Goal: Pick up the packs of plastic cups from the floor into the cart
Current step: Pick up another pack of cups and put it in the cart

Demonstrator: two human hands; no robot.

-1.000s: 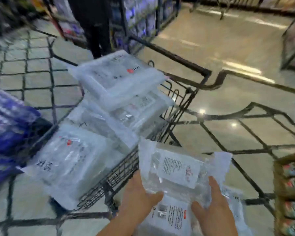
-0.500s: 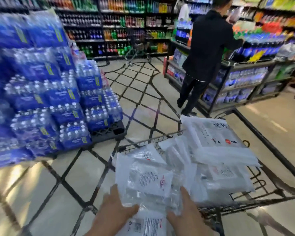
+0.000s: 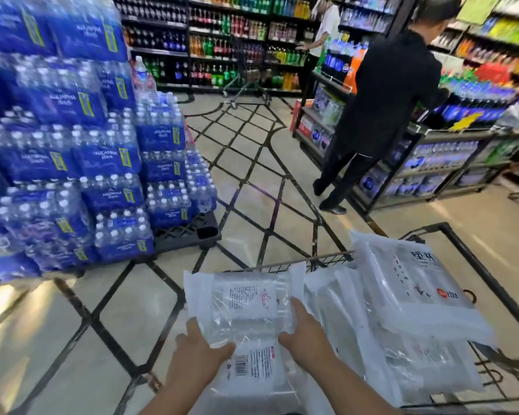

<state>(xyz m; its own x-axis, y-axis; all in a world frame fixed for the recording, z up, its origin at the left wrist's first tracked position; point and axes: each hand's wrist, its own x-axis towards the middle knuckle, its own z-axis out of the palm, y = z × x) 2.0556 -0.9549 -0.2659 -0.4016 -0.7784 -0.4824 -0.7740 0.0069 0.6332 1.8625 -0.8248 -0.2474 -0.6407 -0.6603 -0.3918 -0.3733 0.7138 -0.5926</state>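
Observation:
A clear pack of plastic cups (image 3: pixel 246 301) with a white label is held between both my hands at the bottom centre. My left hand (image 3: pixel 198 351) grips its left edge, thumb on top. On the right edge, my right hand (image 3: pixel 306 333) grips it the same way. A second pack (image 3: pixel 252 369) with a barcode label lies just under it. The black wire cart (image 3: pixel 477 271) stands at the lower right, and several white packs (image 3: pixel 408 295) are piled in it. The held pack hangs over the cart's near left corner.
A tall stack of blue bottled-water cases (image 3: pixel 72 151) on a black pallet fills the left. A person in black (image 3: pixel 381 100) stands at a drinks shelf (image 3: pixel 450 163) to the right. Another shopping cart (image 3: pixel 249 85) and a second person (image 3: pixel 324 28) are far back. Tiled floor (image 3: pixel 252 181) lies between.
The view has swung up from the floor and cart side to the aisle. My hands have lifted the pack higher and toward the cart's left corner, keeping the same hold.

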